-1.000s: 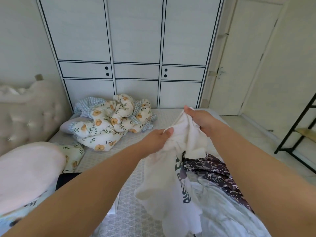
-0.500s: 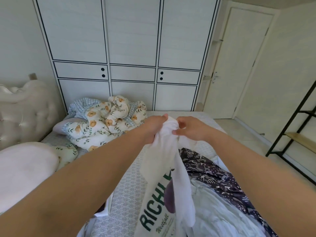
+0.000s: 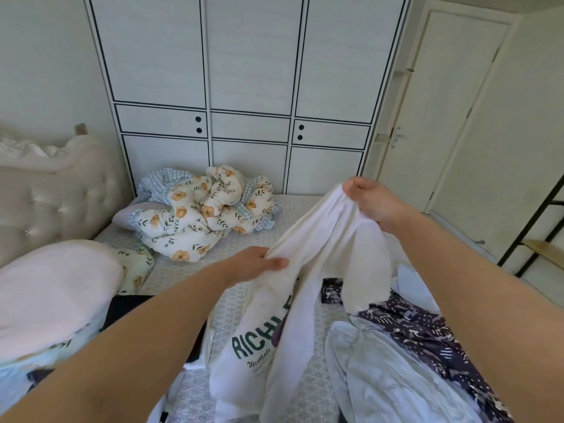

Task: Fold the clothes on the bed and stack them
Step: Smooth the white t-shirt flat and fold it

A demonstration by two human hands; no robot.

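Observation:
A white T-shirt (image 3: 308, 264) with green lettering hangs above the bed (image 3: 259, 242), held up by both hands. My left hand (image 3: 256, 265) grips its edge low and near the middle. My right hand (image 3: 372, 203) grips another part of the edge higher and to the right, so the cloth stretches between them. Its lower part drapes down onto the mattress. Under my right arm lie a dark patterned garment (image 3: 421, 328) and a pale blue garment (image 3: 381, 377).
A crumpled floral quilt (image 3: 207, 212) lies at the far side of the bed. A pink pillow (image 3: 52, 288) and padded headboard (image 3: 45, 190) are on the left. A white wardrobe (image 3: 250, 87) stands behind, a door (image 3: 442, 117) and black shelf frame (image 3: 537, 227) on the right.
My hands, close together at the shirt's top half a second ago, have drawn apart: the left dropped down and left, the right rose to the right, spreading the shirt.

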